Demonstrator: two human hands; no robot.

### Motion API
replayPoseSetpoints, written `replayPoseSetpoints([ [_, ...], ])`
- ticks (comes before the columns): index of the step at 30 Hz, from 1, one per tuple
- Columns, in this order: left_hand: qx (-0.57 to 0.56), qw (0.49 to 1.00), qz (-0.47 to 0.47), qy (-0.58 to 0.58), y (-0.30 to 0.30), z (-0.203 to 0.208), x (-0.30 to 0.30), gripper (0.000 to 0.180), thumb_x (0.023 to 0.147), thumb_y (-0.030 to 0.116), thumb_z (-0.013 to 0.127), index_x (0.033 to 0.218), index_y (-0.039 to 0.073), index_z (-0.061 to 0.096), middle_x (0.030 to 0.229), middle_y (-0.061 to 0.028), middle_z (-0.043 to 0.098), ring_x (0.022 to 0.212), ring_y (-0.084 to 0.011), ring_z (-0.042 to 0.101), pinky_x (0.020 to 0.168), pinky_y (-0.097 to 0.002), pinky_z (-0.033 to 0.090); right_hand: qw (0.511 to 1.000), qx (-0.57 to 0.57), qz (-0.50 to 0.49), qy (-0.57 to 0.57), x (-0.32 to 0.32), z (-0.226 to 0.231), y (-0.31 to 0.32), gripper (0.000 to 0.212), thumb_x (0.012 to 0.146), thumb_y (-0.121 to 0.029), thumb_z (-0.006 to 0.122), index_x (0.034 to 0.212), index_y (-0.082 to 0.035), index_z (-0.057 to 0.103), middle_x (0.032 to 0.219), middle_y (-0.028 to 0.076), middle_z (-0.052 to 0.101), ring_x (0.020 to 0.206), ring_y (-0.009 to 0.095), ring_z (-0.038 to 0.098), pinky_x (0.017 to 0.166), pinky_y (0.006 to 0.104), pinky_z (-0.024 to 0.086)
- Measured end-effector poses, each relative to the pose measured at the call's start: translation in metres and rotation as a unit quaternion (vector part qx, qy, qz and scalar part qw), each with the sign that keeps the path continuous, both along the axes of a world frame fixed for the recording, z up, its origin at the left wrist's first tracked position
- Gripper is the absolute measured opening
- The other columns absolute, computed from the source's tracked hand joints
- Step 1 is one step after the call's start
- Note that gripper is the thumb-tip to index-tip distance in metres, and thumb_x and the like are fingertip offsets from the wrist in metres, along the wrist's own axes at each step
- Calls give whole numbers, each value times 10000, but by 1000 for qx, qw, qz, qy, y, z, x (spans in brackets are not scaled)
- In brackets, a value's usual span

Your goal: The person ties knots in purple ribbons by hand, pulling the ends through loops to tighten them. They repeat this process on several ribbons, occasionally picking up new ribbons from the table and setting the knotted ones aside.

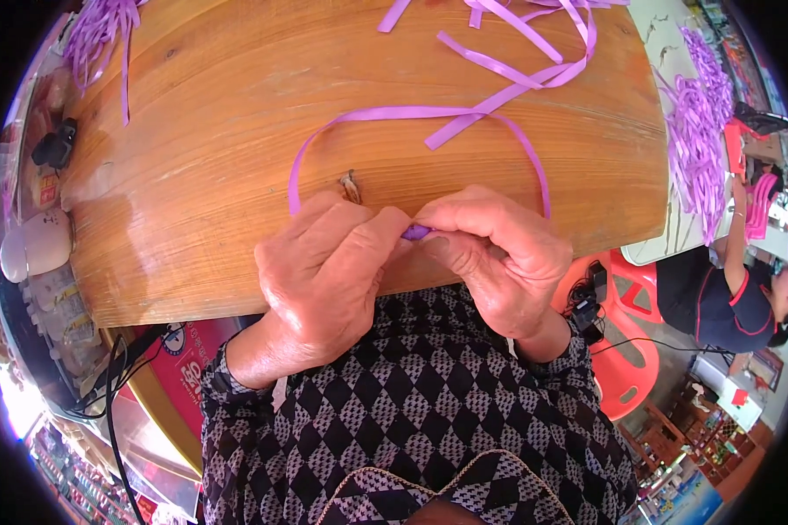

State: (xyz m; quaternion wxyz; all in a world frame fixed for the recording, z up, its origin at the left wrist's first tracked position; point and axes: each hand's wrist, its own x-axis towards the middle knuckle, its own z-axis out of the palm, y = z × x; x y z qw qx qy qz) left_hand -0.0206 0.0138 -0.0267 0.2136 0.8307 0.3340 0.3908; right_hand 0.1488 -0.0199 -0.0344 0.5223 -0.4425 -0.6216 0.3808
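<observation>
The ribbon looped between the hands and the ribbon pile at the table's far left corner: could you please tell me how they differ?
The looped ribbon is a single strip; the ribbon pile is many strips bunched together. The looped ribbon arcs open across the table, with both ends running to the left hand and right hand; the pile lies untouched, strands hanging over the table's edge. Both are flat purple ribbon.

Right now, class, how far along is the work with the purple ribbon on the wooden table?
Done: a heap of worked purple ribbon pieces lies on the white surface at the right. In hand: the left hand and right hand pinch a purple ribbon together at the wooden table edge, its loop lying beyond them. Left: loose ribbon strips farther back look unworked.
</observation>
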Motion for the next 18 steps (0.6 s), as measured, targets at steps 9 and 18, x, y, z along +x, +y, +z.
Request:
replayPoseSetpoints([
  [9, 44, 997, -45, 50, -5, 1, 0, 364, 526, 27, 610, 884, -35, 583, 666, -72, 456, 557, -210, 490, 421, -301, 369, 991, 117, -23, -57, -2, -8, -5, 132, 726, 32, 654, 842, 64, 599, 705, 116, 608, 553, 197, 532, 482, 282, 391],
  [18, 0, 998, -56, 29, 0, 2, 0, 272, 586, 18, 664, 844, -22, 587, 641, -80, 483, 539, -221, 506, 434, -302, 386, 999, 48, 5, -16, 0, -7, -9, 99, 778, 40, 621, 861, 72, 578, 703, 101, 585, 588, 156, 521, 500, 257, 379],
])
